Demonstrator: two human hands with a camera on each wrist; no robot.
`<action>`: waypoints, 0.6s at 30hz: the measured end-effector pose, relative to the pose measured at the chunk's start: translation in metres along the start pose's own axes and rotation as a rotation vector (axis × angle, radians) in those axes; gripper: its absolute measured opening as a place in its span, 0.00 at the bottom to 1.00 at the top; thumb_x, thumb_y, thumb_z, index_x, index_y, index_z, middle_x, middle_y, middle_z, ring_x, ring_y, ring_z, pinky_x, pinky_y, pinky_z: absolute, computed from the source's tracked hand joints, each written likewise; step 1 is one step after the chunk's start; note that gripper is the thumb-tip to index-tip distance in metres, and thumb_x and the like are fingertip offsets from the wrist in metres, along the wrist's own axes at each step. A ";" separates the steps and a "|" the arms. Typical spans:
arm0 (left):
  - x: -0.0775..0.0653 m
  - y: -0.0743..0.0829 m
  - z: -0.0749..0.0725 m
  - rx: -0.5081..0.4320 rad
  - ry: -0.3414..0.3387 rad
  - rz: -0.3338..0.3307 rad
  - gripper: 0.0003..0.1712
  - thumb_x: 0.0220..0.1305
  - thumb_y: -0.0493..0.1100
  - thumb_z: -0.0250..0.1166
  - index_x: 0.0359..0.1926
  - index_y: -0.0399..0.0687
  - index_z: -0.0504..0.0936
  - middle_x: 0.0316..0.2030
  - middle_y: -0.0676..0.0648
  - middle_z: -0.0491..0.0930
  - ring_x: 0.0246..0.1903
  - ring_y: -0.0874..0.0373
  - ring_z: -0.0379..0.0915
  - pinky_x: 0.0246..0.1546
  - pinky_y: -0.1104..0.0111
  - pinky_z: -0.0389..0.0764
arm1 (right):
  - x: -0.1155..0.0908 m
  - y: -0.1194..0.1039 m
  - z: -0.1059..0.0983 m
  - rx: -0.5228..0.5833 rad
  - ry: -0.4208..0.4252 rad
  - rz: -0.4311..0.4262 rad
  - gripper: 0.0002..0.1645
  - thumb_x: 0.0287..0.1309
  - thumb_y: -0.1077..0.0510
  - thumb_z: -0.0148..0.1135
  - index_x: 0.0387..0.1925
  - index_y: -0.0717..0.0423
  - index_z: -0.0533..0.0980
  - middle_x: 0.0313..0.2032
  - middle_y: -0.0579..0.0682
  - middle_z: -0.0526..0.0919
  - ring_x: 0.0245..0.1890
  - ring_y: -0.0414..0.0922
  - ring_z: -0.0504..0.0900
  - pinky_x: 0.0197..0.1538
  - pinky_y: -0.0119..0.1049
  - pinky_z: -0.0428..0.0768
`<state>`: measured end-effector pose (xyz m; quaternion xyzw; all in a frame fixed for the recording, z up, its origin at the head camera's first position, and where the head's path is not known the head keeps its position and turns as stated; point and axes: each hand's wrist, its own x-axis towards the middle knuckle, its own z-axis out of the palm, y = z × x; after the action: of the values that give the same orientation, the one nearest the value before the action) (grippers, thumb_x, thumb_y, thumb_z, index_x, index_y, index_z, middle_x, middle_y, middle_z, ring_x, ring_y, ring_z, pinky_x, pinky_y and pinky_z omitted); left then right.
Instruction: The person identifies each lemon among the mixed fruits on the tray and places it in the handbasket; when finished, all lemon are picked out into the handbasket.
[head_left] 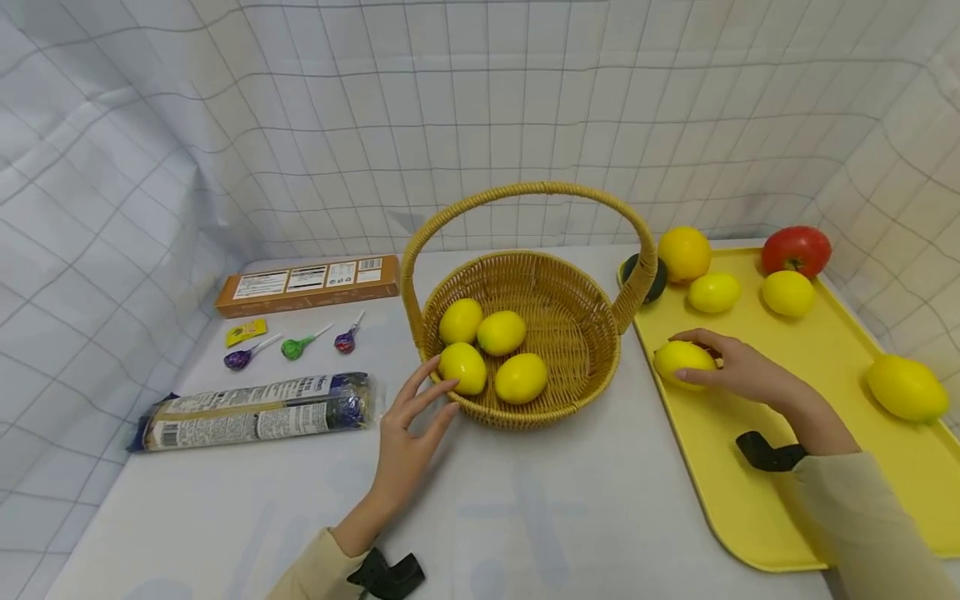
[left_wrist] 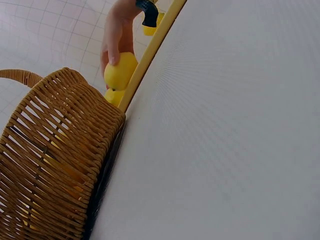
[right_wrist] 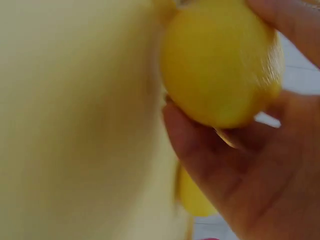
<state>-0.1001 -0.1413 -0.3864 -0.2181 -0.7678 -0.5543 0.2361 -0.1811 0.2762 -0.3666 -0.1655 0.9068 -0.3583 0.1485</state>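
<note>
My right hand [head_left: 738, 367] holds a lemon [head_left: 684, 364] between thumb and fingers at the left side of the yellow tray [head_left: 720, 500]. In the right wrist view the same lemon [right_wrist: 220, 62] fills the grasp, close to the tray surface. At the front left of the wicker basket [head_left: 570, 333] is my left hand [head_left: 408, 437], its fingers spread and fingertips at the rim. Beside those fingertips lies a lemon [head_left: 462, 368], one of several in the left half of the basket. The left wrist view shows the basket's woven side [left_wrist: 55, 165], with the left hand out of frame.
On the tray are an orange [head_left: 684, 254], a red fruit [head_left: 797, 251], more lemons [head_left: 907, 388] and a dark green fruit [head_left: 647, 277] near its corner. Left of the basket lie a brown box [head_left: 311, 286], lollipops [head_left: 303, 343], a small yellow packet [head_left: 246, 332] and a long package [head_left: 258, 412].
</note>
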 end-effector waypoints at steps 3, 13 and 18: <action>0.002 0.001 0.000 -0.002 -0.004 0.008 0.18 0.52 0.20 0.63 0.46 0.27 0.79 0.59 0.29 0.66 0.61 0.38 0.58 0.57 0.45 0.62 | -0.015 -0.009 -0.005 -0.010 -0.121 -0.142 0.29 0.61 0.53 0.61 0.62 0.52 0.66 0.57 0.54 0.71 0.54 0.50 0.68 0.54 0.52 0.68; 0.002 -0.003 -0.001 0.000 0.003 0.017 0.19 0.53 0.21 0.63 0.48 0.30 0.80 0.59 0.30 0.66 0.62 0.39 0.58 0.58 0.48 0.62 | 0.021 -0.093 0.024 0.422 -0.455 -0.617 0.33 0.62 0.60 0.58 0.66 0.61 0.60 0.61 0.58 0.66 0.53 0.52 0.69 0.53 0.41 0.73; 0.000 0.003 0.000 0.008 -0.002 -0.004 0.18 0.53 0.21 0.63 0.47 0.28 0.80 0.58 0.30 0.67 0.61 0.37 0.58 0.59 0.52 0.62 | 0.057 -0.128 0.059 0.411 -0.417 -0.394 0.34 0.63 0.49 0.58 0.66 0.55 0.62 0.60 0.51 0.67 0.54 0.49 0.68 0.55 0.43 0.70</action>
<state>-0.0979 -0.1408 -0.3842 -0.2162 -0.7706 -0.5514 0.2352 -0.1847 0.1292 -0.3267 -0.3734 0.7165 -0.5136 0.2888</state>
